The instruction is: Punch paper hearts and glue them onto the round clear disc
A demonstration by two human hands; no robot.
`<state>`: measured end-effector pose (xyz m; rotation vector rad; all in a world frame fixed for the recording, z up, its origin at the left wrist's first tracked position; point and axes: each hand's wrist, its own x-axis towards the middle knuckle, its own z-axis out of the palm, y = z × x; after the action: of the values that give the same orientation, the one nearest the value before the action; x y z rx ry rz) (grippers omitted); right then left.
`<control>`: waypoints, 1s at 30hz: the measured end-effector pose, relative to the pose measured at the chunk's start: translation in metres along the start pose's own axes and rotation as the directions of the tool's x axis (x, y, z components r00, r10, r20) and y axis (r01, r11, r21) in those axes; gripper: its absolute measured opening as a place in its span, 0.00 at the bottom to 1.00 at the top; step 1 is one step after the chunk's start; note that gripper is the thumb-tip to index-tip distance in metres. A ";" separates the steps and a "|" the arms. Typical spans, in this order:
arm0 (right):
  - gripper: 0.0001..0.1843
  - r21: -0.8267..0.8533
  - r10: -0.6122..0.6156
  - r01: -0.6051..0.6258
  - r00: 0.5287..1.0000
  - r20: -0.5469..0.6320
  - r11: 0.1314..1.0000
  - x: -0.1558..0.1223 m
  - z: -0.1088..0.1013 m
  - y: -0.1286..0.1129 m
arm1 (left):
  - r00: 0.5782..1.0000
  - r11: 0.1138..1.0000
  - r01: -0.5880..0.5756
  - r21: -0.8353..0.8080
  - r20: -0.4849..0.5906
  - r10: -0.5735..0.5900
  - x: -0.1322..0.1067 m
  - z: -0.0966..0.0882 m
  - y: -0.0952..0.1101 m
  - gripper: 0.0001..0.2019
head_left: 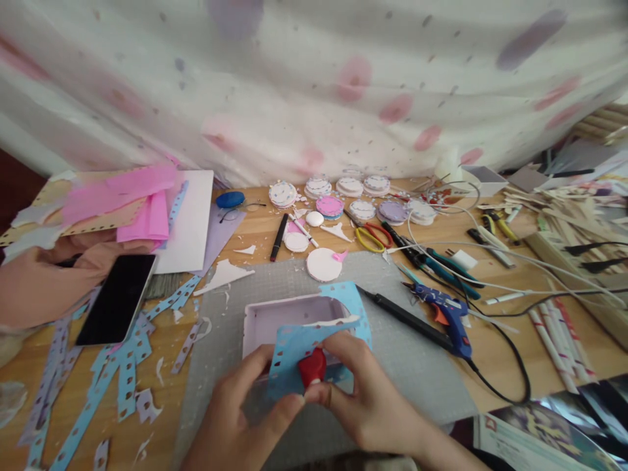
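Observation:
My right hand (pixel 363 386) is closed, its thumb and fingers pinching a small glossy red object (pixel 313 368) whose kind I cannot make out. My left hand (pixel 245 405) is curled at the left edge of a piece of light blue paper (pixel 289 340) with holes along its border. The left thumb reaches the lower end of the red object. Behind the hands a shallow lilac box (pixel 265 320) rests on the grey cutting mat (pixel 407 366). More blue paper (pixel 360 307) with a curved cut-out lies over the box's right side.
Decorated paper discs (pixel 316 188) stand in stacks near the curtain. Scissors (pixel 370 237), a black pen-like tool (pixel 412 320) and a blue glue gun (pixel 451 314) with trailing cables are to the right. A phone (pixel 116 299) and punched paper strips (pixel 127 379) lie left.

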<state>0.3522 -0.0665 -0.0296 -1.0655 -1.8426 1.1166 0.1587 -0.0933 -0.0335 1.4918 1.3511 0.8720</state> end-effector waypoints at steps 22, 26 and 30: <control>0.07 0.021 0.063 -0.066 0.992 0.113 0.998 0.016 0.003 0.008 | 0.982 0.953 0.166 -0.254 -0.043 -0.183 0.013 0.021 0.006 0.16; 0.04 0.010 0.070 -0.072 0.983 0.171 0.997 0.016 -0.005 0.007 | 0.975 0.931 0.220 -0.291 0.027 -0.222 0.014 0.014 0.009 0.23; 0.06 -0.066 0.064 -0.049 0.963 0.262 0.997 0.013 -0.012 0.005 | 0.970 0.950 0.237 -0.206 0.112 -0.217 0.008 0.007 0.004 0.19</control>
<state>0.3589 -0.0490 -0.0279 -1.0490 -2.0754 1.2971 0.1684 -0.0863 -0.0324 1.1663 1.2882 0.7707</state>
